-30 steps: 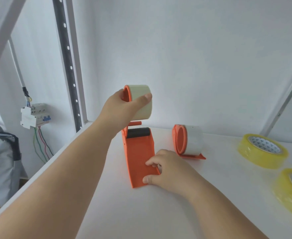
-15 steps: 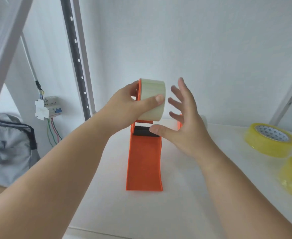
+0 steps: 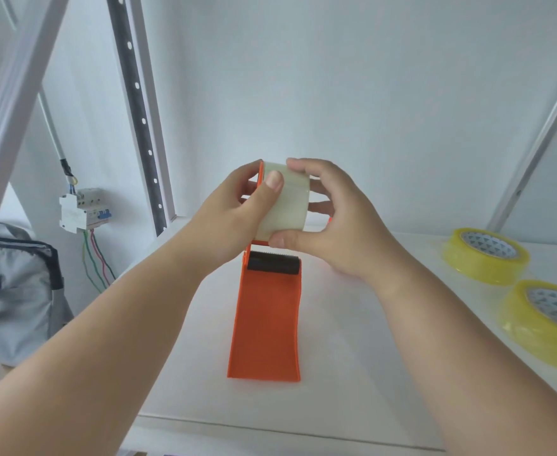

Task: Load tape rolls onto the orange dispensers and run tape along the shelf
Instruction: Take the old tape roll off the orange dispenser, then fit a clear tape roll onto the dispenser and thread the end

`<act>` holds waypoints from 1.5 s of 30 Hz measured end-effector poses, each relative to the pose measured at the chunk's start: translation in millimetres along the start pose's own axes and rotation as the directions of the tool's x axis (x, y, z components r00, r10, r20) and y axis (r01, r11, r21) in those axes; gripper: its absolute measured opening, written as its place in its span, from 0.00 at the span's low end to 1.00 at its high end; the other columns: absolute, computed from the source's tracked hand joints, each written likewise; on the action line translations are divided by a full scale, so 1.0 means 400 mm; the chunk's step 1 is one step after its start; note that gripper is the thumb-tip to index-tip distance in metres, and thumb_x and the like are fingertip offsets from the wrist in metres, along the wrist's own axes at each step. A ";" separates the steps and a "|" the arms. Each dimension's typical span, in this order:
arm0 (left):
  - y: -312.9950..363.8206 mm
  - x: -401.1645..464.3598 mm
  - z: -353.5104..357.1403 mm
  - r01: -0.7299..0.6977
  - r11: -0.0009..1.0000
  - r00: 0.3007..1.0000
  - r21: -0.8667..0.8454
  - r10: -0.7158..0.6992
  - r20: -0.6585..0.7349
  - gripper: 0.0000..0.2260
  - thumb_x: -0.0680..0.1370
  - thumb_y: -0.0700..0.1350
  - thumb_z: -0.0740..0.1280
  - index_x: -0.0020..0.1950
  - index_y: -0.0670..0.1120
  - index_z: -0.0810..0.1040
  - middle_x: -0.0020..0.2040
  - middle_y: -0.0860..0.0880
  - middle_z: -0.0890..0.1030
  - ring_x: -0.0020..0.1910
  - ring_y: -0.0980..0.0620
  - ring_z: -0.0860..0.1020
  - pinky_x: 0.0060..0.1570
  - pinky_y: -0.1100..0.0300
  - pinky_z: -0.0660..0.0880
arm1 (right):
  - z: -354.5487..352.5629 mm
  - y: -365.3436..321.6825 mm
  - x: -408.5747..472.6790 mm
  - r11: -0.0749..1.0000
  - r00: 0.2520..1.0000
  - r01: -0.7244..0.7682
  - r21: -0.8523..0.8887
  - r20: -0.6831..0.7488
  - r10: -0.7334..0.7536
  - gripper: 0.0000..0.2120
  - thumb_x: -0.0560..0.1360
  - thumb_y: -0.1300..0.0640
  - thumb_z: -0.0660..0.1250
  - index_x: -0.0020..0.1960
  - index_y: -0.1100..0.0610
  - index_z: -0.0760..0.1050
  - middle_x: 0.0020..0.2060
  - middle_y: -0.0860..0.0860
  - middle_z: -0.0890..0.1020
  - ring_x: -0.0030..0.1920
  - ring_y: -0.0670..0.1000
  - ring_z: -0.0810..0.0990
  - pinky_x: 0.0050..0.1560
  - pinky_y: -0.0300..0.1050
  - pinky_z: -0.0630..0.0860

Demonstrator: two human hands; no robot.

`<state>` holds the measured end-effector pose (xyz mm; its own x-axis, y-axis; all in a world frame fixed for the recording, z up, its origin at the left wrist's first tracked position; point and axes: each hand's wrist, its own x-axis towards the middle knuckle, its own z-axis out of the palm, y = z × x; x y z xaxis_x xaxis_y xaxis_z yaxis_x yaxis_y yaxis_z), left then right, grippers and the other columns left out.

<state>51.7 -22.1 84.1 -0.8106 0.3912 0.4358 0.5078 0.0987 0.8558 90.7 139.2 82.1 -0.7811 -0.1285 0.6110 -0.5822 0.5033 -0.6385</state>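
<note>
An orange tape dispenser (image 3: pixel 265 327) lies on the white shelf (image 3: pixel 362 373), its flat handle pointing toward me and its black roller at the far end. A pale clear tape roll (image 3: pixel 287 205) sits at the dispenser's raised hub end. My left hand (image 3: pixel 234 215) grips the roll from the left, thumb across its face. My right hand (image 3: pixel 329 222) holds it from the right, fingers over the top and thumb under. A second orange dispenser is almost fully hidden behind my right hand.
Two yellow tape rolls (image 3: pixel 486 255) (image 3: pixel 546 319) lie flat at the shelf's right. A perforated shelf upright (image 3: pixel 139 116) stands at the back left, a slanted brace (image 3: pixel 533 149) at the right. A breaker box with wires (image 3: pixel 83 209) and a grey bag (image 3: pixel 13 291) are left of the shelf.
My right hand left the dispenser's handle, rose with fingers spread, and closed on the tape roll's right side. The view shifted so the dispenser now points straight toward me.
</note>
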 end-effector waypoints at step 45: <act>0.024 -0.072 -0.004 0.050 0.999 0.989 -0.017 -0.052 -0.140 0.17 0.80 0.55 0.56 0.70 0.62 0.67 0.54 0.64 0.74 0.43 0.77 0.74 0.39 0.82 0.68 | -0.098 0.096 -0.104 0.759 0.930 -0.339 -0.556 -0.077 0.358 0.32 0.62 0.41 0.72 0.65 0.39 0.70 0.57 0.47 0.76 0.61 0.50 0.73 0.57 0.44 0.71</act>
<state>79.3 -33.9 80.3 -0.8688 0.2538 0.4252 0.4613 0.1025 0.8813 109.5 197.6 50.5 -0.9180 0.1270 0.3758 -0.0523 0.9004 -0.4319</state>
